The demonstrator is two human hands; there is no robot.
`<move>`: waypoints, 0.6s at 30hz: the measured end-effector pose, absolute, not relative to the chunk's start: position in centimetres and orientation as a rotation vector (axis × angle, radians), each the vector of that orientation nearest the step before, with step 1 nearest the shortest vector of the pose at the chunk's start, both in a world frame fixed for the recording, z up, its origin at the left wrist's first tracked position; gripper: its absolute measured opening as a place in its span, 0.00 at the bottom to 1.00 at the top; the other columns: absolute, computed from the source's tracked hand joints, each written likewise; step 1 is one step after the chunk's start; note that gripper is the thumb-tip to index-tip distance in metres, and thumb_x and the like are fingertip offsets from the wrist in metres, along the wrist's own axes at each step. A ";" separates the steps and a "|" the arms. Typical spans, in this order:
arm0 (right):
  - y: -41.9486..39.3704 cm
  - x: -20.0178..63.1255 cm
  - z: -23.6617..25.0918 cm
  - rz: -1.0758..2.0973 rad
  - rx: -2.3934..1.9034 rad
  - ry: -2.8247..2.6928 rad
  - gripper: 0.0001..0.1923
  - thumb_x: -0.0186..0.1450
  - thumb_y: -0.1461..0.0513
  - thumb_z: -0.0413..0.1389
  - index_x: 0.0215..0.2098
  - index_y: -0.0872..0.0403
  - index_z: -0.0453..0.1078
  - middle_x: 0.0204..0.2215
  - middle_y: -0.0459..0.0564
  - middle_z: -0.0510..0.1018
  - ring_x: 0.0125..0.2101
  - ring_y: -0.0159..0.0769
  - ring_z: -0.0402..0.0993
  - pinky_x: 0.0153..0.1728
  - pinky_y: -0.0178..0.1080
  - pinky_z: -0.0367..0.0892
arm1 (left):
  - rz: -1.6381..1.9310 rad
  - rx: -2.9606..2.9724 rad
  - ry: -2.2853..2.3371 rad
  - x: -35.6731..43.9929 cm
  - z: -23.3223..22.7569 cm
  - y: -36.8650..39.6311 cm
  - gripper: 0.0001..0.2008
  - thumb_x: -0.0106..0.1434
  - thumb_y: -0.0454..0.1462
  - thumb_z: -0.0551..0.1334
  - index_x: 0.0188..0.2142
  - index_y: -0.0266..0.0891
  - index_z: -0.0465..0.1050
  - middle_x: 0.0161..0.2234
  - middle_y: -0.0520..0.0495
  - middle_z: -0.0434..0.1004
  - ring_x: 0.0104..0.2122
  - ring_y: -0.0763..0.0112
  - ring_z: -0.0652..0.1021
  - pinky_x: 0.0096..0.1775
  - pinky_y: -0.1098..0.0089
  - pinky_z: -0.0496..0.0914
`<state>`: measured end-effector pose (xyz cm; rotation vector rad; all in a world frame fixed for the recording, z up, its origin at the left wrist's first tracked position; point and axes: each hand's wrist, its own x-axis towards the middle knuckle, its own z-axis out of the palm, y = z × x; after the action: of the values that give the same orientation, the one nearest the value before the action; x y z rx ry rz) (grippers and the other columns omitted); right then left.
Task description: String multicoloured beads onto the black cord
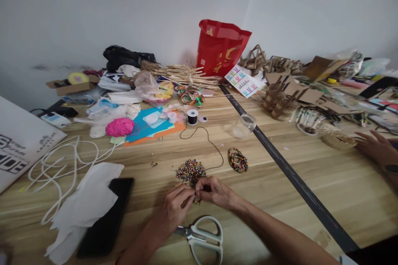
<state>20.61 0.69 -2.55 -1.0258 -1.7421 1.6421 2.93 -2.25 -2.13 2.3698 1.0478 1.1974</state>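
My left hand (178,202) and my right hand (215,191) meet fingertip to fingertip at the near edge of a pile of small multicoloured beads (189,170). Both are closed in a pinch on a thin strand of beaded cord (197,201), a few beads showing just below the fingertips. Exactly how each finger grips it is hidden. A black cord (222,155) curls from a spool (192,117) down to the beads. Coiled beaded bracelets (238,160) lie right of the pile. Below my hands rest scissors (205,236) with pale handles, blades partly behind my left wrist.
A clear jar (244,126) stands beside a black strip (286,169) crossing the table. Left are a black phone-like slab (107,223) under white paper, white cable (74,165) and pink yarn (120,126). A red bag (220,47) stands behind. Another person's hand (374,147) touches the right side.
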 end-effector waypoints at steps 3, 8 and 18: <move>0.7 20.6 -2.4 1.626 -1.042 -1.747 0.08 0.56 0.61 0.57 0.24 0.58 0.68 0.19 0.42 0.67 0.21 0.26 0.58 0.22 0.29 0.53 | 1.172 2.349 1.061 3.0 -2.1 -2.3 0.09 0.63 0.28 0.55 0.30 0.37 0.73 0.27 0.47 0.77 0.28 0.71 0.77 0.33 0.71 0.73; 0.8 20.6 -2.5 1.636 -1.056 -1.730 0.08 0.56 0.61 0.58 0.24 0.58 0.69 0.19 0.43 0.67 0.21 0.26 0.59 0.22 0.29 0.53 | 1.131 2.358 1.079 3.0 -2.0 -2.3 0.09 0.62 0.28 0.56 0.30 0.37 0.73 0.26 0.46 0.77 0.27 0.71 0.77 0.32 0.71 0.73; 0.7 20.6 -1.9 1.576 -1.072 -1.789 0.03 0.57 0.66 0.55 0.25 0.59 0.68 0.19 0.42 0.67 0.20 0.25 0.60 0.22 0.28 0.54 | 0.942 2.070 1.223 3.0 -1.6 -2.3 0.08 0.57 0.30 0.57 0.24 0.38 0.72 0.23 0.48 0.74 0.25 0.70 0.74 0.29 0.72 0.68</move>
<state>20.65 0.68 -1.94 -1.0723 -1.7891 1.5758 3.04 -2.27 -1.60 2.0700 1.2226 0.9421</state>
